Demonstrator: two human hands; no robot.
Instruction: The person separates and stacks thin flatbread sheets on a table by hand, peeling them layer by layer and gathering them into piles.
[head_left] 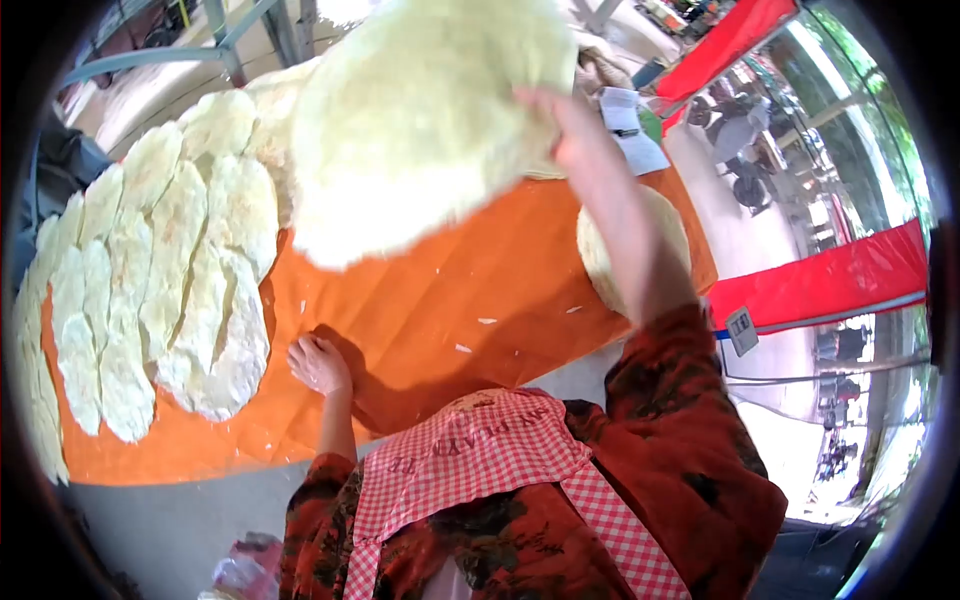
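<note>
The right hand (560,130) grips a large flatbread (420,130) at its right margin, raised above the orange cover (420,305). The left hand (320,366) rests on the cover toward its near edge. Overlapping flatbreads (175,270) line the left end; a round flatbread (600,252) lies near the right edge

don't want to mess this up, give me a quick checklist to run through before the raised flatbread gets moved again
1. Right hand has hold of the raised flatbread: ok, near its edge.
2. Left hand clear of the overlapping flatbreads: ok, beside them on the orange cloth.
3. Orange cloth free of bits: not ok, pale scraps lie on it.
4. Raised flatbread's far edge whole: cannot tell, the picture's top cuts it off.
5. Round flatbread fully visible: not ok, the right forearm partly covers it.
</note>
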